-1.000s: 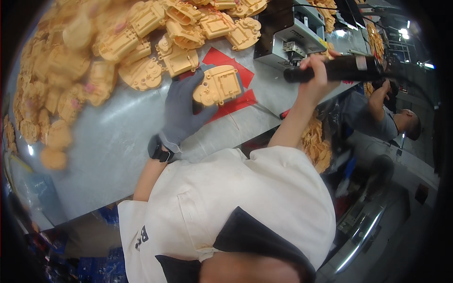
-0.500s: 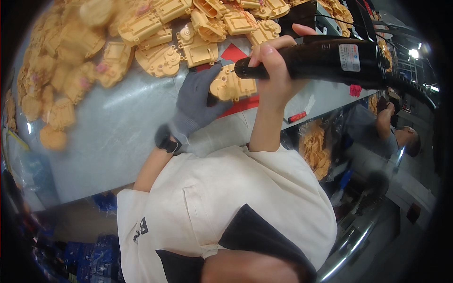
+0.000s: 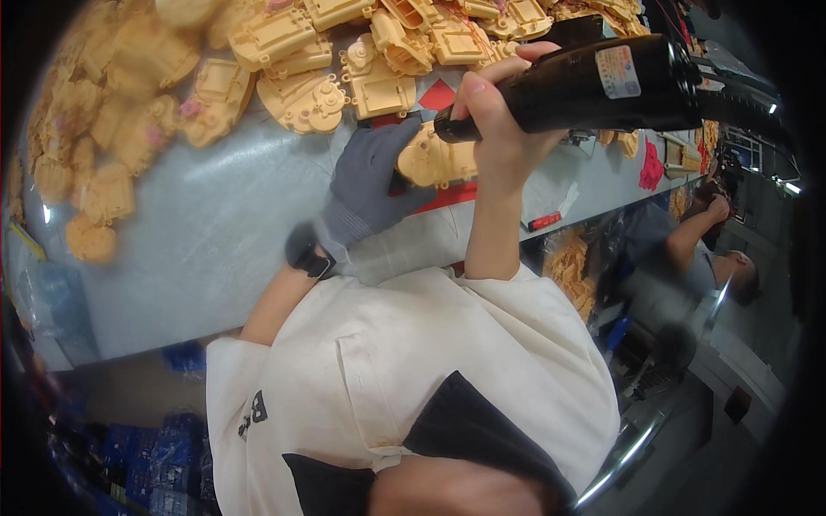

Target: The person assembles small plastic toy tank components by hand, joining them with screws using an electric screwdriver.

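Note:
My left hand (image 3: 374, 176), in a grey glove with a black watch at the wrist, grips the side of a yellow plastic housing (image 3: 434, 162) on the table. Bare and curled, my right hand (image 3: 508, 129) wraps around the front of a black cylindrical power tool (image 3: 594, 82) with a ribbed cord at its rear. The tool's blunt nose sits over the right part of the housing. Its tip is hidden, so I cannot tell whether it touches. Beneath the housing lies a red sheet (image 3: 452, 196).
Many similar yellow housings (image 3: 305, 101) lie piled along the table's far and left sides. A red-handled item (image 3: 544, 221) rests near the front edge (image 3: 594, 206), with a pink cloth (image 3: 650, 163) farther right. A bag of yellow pieces (image 3: 568, 275) stands below. Another person (image 3: 710, 258) works at right.
The tool's rear has swung slightly upward in the picture, still in my right hand. The view has shifted a little. My left hand keeps its grip on the housing.

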`<control>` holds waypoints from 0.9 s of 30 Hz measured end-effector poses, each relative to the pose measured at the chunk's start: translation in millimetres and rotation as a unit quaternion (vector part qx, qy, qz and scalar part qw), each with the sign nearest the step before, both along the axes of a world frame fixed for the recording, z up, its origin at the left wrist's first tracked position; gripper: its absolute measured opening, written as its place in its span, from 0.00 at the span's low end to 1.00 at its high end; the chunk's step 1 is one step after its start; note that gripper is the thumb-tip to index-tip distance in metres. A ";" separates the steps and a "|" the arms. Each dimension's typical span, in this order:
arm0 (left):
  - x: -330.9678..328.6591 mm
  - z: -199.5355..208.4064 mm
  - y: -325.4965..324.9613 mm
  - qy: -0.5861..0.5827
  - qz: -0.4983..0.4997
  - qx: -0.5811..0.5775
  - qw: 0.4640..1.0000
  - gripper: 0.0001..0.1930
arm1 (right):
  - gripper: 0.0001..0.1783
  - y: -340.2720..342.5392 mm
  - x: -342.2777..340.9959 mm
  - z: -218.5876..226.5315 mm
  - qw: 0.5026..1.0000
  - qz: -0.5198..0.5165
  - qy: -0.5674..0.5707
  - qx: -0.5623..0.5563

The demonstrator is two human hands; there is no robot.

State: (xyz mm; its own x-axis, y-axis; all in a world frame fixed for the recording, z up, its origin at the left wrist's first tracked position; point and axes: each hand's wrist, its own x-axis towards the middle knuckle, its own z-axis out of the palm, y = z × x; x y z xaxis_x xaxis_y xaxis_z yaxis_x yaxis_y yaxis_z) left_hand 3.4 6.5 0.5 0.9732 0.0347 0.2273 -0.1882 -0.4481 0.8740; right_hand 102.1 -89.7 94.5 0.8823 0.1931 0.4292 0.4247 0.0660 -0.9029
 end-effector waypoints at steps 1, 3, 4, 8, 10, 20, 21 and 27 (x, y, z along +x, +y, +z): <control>-0.2 0.1 0.5 0.003 0.001 -0.001 1.000 0.39 | 0.26 0.6 -0.1 -0.7 1.000 0.003 0.001 -0.001; 0.5 -0.1 0.7 -0.002 0.001 -0.007 1.000 0.40 | 0.26 0.6 -0.7 -2.1 1.000 0.008 0.021 0.016; 1.4 0.1 0.4 -0.008 -0.002 -0.011 1.000 0.40 | 0.26 -0.8 -0.3 -4.4 1.000 0.010 0.022 0.016; 7.3 5.4 -5.4 0.024 -0.016 -0.028 0.999 0.40 | 0.25 -10.5 0.9 -13.3 1.000 -0.014 -0.026 0.000; 7.9 6.7 1.4 0.009 0.000 -0.032 0.999 0.39 | 0.24 -2.2 -4.6 -13.4 0.999 -0.021 -0.038 0.004; 4.2 6.3 -17.2 0.105 0.114 -0.189 0.970 0.30 | 0.18 -75.9 6.2 8.5 0.924 -0.023 0.113 0.366; -12.1 18.0 -6.8 0.096 0.119 -0.272 0.950 0.30 | 0.18 -83.5 -0.1 24.7 0.934 -0.062 0.059 0.347; -216.4 47.8 78.0 0.018 0.455 -0.393 0.799 0.29 | 0.35 -132.6 -14.7 35.7 0.960 -0.001 -0.047 0.274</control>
